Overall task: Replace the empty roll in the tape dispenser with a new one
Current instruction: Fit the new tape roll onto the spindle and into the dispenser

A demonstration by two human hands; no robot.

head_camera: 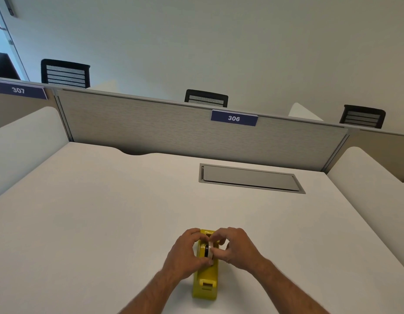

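Note:
A yellow tape dispenser (206, 279) stands on the white desk (105, 223) near its front edge, cutter end toward me. In its cradle sits a roll of tape (210, 250) on a black hub, partly hidden by fingers. My left hand (185, 254) curls around the dispenser's left side, thumb and fingertips on the roll. My right hand (237, 248) pinches the roll from the right side. Both hands meet over the cradle.
A grey flip-lid cable hatch (250, 179) is set into the desk at the back right. A fabric partition (173, 130) with a "306" label closes the far edge; low white side panels flank the desk. Black chairs stand beyond.

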